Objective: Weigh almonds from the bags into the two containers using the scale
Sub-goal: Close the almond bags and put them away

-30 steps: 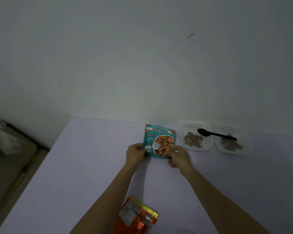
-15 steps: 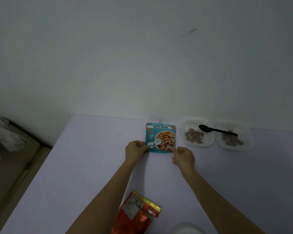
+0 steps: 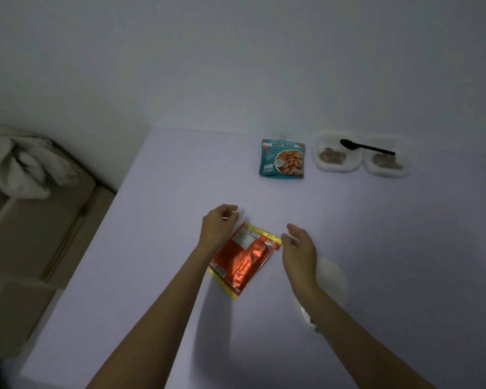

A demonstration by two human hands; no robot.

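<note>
Both hands hang low over the near part of the pale purple desk [image 3: 152,248], on either side of an orange foil bag [image 3: 244,261] that lies flat and slanted there. The left hand [image 3: 218,228] sits at the bag's upper left edge, its fingers loosely curled with nothing in them; I cannot tell whether it touches the foil. The right hand [image 3: 299,248] is just beside the bag's top right corner, thumb and fingers slack and parted, holding nothing.

A round white scale [image 3: 333,276] sits right of the orange bag, partly hidden under the right forearm.

Far back, near the wall, a teal almond bag [image 3: 281,158] lies by itself. Just to its right, two shallow clear containers stand side by side, the left container [image 3: 328,141] and the right container [image 3: 387,174], each with a small heap of almonds. A black spoon [image 3: 368,148] lies across both.

Off the desk's left edge there is a bed [image 3: 26,220] with a crumpled cloth [image 3: 31,167].
</note>
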